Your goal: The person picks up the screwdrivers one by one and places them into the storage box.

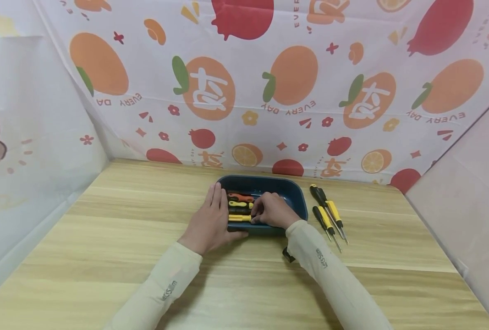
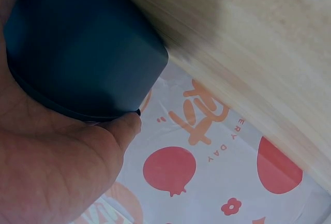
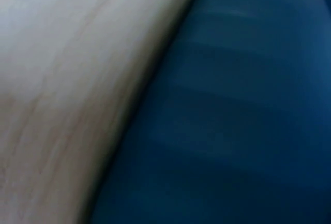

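A dark blue bin (image 1: 295,195) stands on the table, with several tools lying side by side in its left part. My left hand (image 1: 213,222) rests against the bin's left end, fingers straight along the side and thumb along the front. The left wrist view shows that hand (image 2: 67,151) against the bin's rim and outer wall (image 2: 88,48). Reaching inside, my right hand (image 1: 275,210) pinches a yellow-handled screwdriver (image 1: 239,218) near the front wall; its far end is hidden under the hand. Behind it lie a black handle (image 1: 239,211), a yellow handle (image 1: 238,204) and an orange-red handle (image 1: 241,197).
Right of the bin, several black-and-yellow screwdrivers (image 1: 334,211) lie on the wooden table (image 1: 116,238). A small black object (image 1: 288,255) sits beside the right sleeve (image 1: 322,261). A fruit-patterned cloth (image 1: 248,91) hangs behind the table's far edge.
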`<control>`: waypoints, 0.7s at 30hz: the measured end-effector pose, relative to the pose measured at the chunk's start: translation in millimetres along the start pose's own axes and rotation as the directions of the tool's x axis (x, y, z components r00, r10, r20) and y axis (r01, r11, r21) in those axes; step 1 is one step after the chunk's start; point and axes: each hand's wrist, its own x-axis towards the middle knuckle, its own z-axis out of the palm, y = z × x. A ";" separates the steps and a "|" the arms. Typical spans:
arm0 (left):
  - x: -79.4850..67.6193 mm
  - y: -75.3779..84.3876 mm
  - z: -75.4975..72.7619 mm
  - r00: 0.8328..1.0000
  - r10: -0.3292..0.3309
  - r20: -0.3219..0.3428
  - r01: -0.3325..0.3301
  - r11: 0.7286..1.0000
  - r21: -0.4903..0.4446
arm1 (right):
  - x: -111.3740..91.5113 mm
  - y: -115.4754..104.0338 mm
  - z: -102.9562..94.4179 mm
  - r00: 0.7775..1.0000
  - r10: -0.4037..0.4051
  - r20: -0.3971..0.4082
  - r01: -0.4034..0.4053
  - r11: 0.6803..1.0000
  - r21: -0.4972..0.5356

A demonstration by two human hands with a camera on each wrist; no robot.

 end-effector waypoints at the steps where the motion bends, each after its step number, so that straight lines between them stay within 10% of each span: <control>1: 0.0 0.1 -0.2 1.000 0.001 0.000 -0.001 1.000 0.001 | 0.0 0.1 0.0 1.000 -0.003 -0.002 0.003 1.000 -0.002; 15: -1.1 0.8 0.3 1.000 -0.002 0.003 0.002 1.000 -0.008 | -2.2 2.1 -2.5 1.000 -0.028 -0.014 0.028 1.000 0.006; 21: -0.9 0.6 0.4 1.000 -0.001 -0.004 0.001 1.000 -0.013 | -8.8 4.0 -7.0 0.988 -0.066 -0.139 0.067 0.998 0.001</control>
